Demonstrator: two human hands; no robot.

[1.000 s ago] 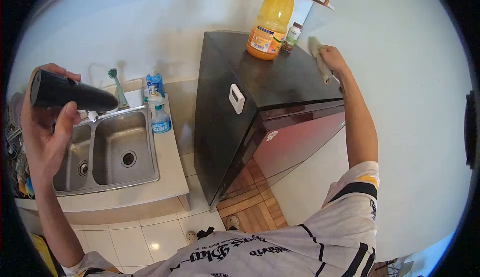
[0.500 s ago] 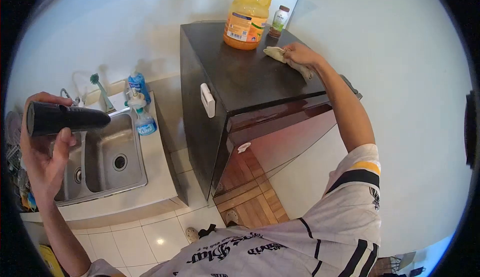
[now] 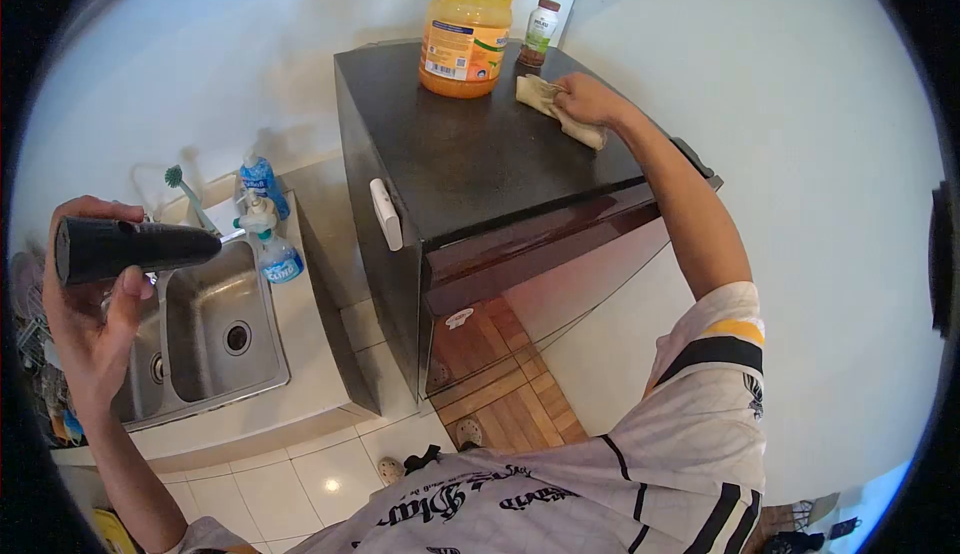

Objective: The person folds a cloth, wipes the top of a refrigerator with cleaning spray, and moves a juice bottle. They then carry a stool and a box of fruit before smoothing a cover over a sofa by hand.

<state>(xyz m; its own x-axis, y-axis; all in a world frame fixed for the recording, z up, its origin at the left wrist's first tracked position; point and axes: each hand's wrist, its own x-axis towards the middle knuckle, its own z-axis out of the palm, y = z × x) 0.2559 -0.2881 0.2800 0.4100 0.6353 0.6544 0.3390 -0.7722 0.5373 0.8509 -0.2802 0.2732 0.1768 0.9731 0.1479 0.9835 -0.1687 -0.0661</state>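
Note:
My right hand (image 3: pixel 588 101) is closed around a beige cloth (image 3: pixel 580 132), which rests on the dark top of a refrigerator (image 3: pixel 480 154). Just behind the cloth stand a large bottle of orange drink (image 3: pixel 465 54) and a small white-labelled bottle with a brown cap (image 3: pixel 539 34). My left hand (image 3: pixel 95 329) is raised at the left, its thumb and fingers wrapped around a smooth black tapered cylinder (image 3: pixel 135 248). The cylinder lies sideways in the air above the sink; its exact kind cannot be made out.
Below the left hand is a double steel sink (image 3: pixel 215 329). On its counter stand a pump bottle (image 3: pixel 278 257), a blue soap bottle (image 3: pixel 262 189) and a green brush (image 3: pixel 187 194). A white handle-like piece (image 3: pixel 386 216) sits on the refrigerator's side. A dish rack (image 3: pixel 50 384) is at far left.
The camera view has shifted a little, so the refrigerator and bottles appear further left. The cloth looks slightly more spread under my right hand. My left hand keeps its hold on the black cylinder.

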